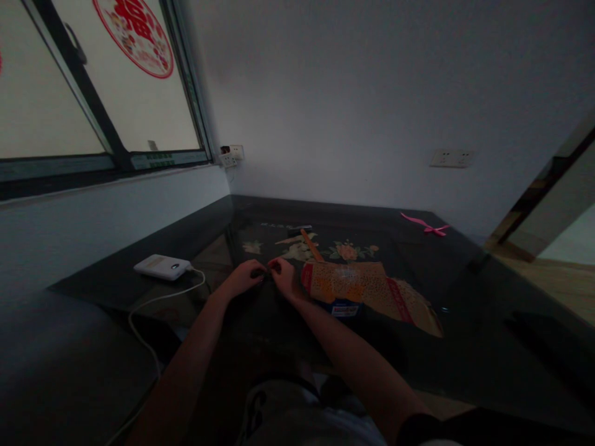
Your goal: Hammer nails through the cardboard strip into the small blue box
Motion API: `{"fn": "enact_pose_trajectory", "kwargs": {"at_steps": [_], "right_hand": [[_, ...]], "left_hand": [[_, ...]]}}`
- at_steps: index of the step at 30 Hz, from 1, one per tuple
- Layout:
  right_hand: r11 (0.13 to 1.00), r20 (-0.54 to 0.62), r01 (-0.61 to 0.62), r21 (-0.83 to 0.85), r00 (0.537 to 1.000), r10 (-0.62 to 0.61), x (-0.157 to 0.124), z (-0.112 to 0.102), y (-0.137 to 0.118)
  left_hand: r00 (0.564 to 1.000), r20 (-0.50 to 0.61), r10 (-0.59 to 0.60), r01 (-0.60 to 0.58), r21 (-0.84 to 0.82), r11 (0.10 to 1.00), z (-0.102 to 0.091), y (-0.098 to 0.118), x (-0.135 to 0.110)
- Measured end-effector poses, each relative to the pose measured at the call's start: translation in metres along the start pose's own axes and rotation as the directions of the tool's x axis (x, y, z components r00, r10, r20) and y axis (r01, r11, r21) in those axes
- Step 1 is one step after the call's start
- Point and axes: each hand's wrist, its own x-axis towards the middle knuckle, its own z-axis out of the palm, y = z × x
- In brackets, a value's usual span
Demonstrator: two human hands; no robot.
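Observation:
My left hand [245,277] and my right hand [284,279] are close together over the dark table, fingers curled in toward each other. Both look pinched around something small and dark between the fingertips, too dim to make out. Just right of my right hand lies a torn piece of brown cardboard [346,279] with red bands. A small blue item with a pale label [344,309] shows at its near edge. Beyond my hands an orange-brown strip [312,246] lies at a slant, close to a small black object [299,231].
A white power bank [162,266] with a white cable [171,296] lies at the left of the glossy dark table [260,214]. A pink ribbon [430,228] is at the far right. Beyond stand a wall with sockets [452,158] and, left, a window [93,80].

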Motion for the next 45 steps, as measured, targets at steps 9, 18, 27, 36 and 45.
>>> {"fn": "enact_pose_trajectory", "kwargs": {"at_steps": [9,18,27,36,45], "right_hand": [[0.976,0.142,0.112,-0.186,0.986,-0.086,-0.009,-0.002,-0.012],[0.919,0.271,0.196,-0.341,0.957,-0.104,-0.012,0.002,-0.013],[0.872,0.385,0.312,-0.377,0.909,-0.159,-0.014,0.002,-0.017],[0.925,0.273,0.251,-0.285,0.946,-0.172,-0.017,-0.007,-0.031],[0.943,0.368,0.332,-0.017,0.879,-0.303,-0.091,-0.068,-0.070]], "left_hand": [[0.996,-0.065,-0.061,0.067,0.096,0.993,0.000,-0.009,0.001],[0.968,-0.131,-0.212,0.241,0.275,0.931,0.022,-0.027,0.003],[0.939,-0.203,-0.277,0.323,0.252,0.912,0.016,-0.028,0.004],[0.860,-0.251,-0.444,0.507,0.322,0.799,0.021,-0.028,-0.007],[0.970,-0.164,-0.182,0.213,0.196,0.957,0.034,-0.023,0.009]]}}
